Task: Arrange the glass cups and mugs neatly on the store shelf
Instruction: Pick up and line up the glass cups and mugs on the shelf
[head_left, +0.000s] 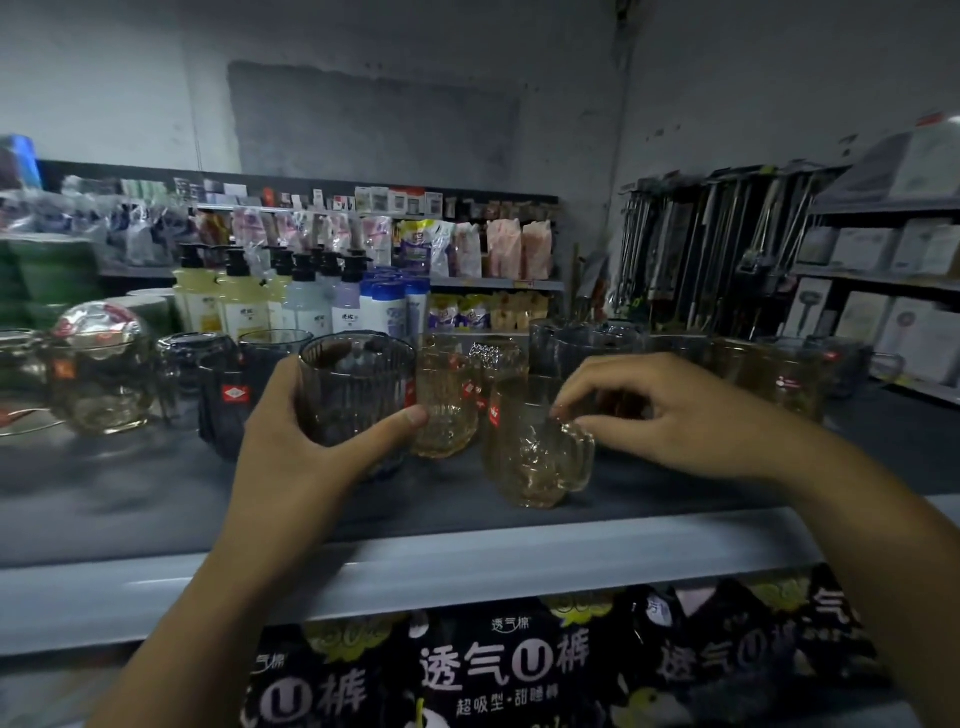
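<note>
My left hand (306, 431) grips a ribbed smoky glass cup (358, 384) at the middle of the dark shelf (130, 483), thumb across its front. My right hand (675, 415) pinches the rim and handle top of an amber glass mug (530, 457) standing near the shelf's front. A second amber textured cup (447, 405) stands between the two, just behind my left thumb. More glass cups and mugs line the back of the shelf on both sides, some dark (208, 374), some amber (789, 379).
A round glass jar with a lid (98, 364) stands at the far left. The shelf's pale front edge (415, 566) runs across below my hands. Black printed packages (519, 665) fill the shelf below. Pump bottles (244, 296) stand on another rack behind.
</note>
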